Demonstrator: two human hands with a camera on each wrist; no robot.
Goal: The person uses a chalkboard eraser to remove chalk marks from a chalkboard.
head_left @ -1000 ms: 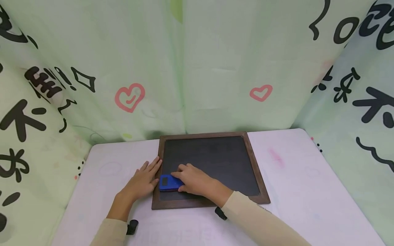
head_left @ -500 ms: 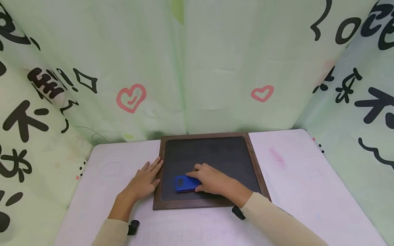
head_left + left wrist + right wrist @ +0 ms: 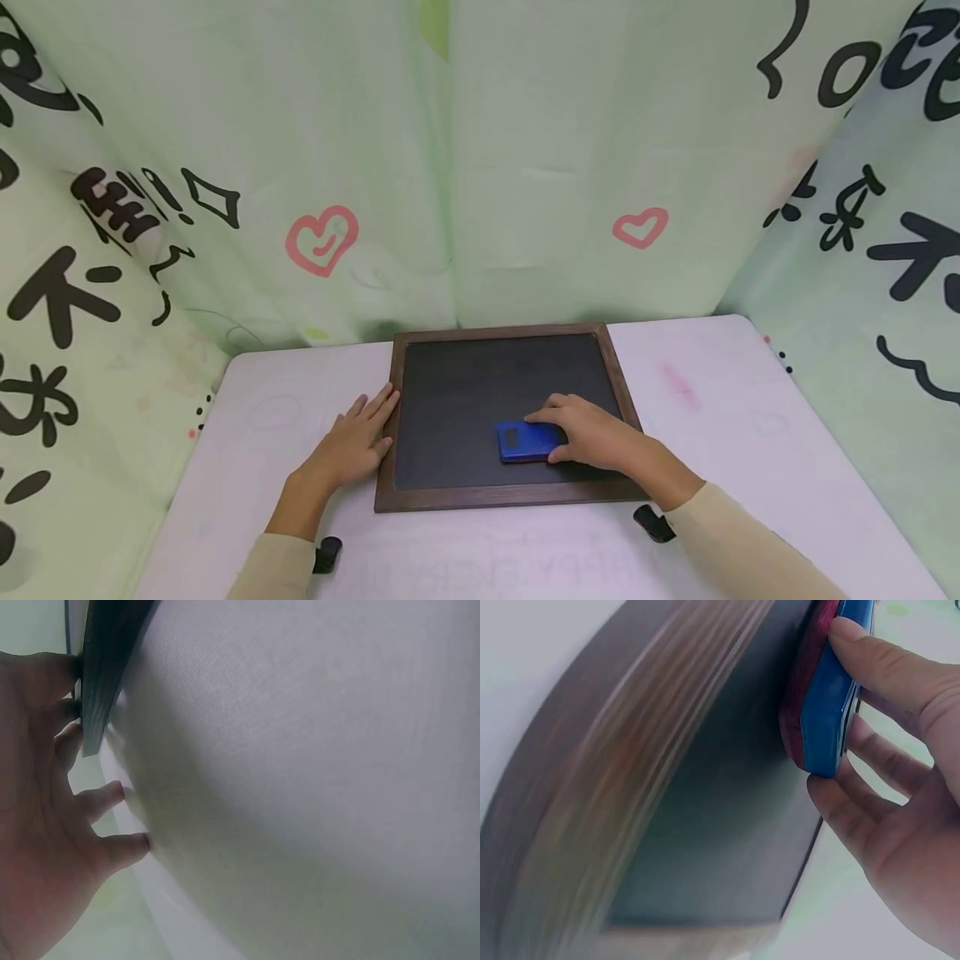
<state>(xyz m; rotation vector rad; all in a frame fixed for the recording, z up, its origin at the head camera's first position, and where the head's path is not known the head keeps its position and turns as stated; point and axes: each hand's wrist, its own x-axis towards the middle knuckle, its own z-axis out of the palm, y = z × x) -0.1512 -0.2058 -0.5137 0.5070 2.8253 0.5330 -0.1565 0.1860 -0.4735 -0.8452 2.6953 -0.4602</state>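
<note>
A small blackboard (image 3: 457, 392) in a dark brown wooden frame lies flat on the table. On its lower right part sits a blue board eraser (image 3: 522, 443), whose dark red felt underside shows in the right wrist view. My right hand (image 3: 592, 433) grips the eraser between thumb and fingers, felt side against the board. At the board's left edge my left hand (image 3: 352, 442) lies with its fingers spread, fingertips touching the wooden frame (image 3: 105, 682). Some of its fingers rest on the tabletop in the left wrist view.
The white table (image 3: 750, 467) extends around the board on both sides and in front. Behind and beside it hangs a pale green curtain (image 3: 525, 167) with black lettering and pink hearts. A black strap piece (image 3: 654, 523) shows at the right wrist.
My right hand has slid the eraser rightward across the board, from near its left edge to right of the middle. The left hand stays in place at the frame.
</note>
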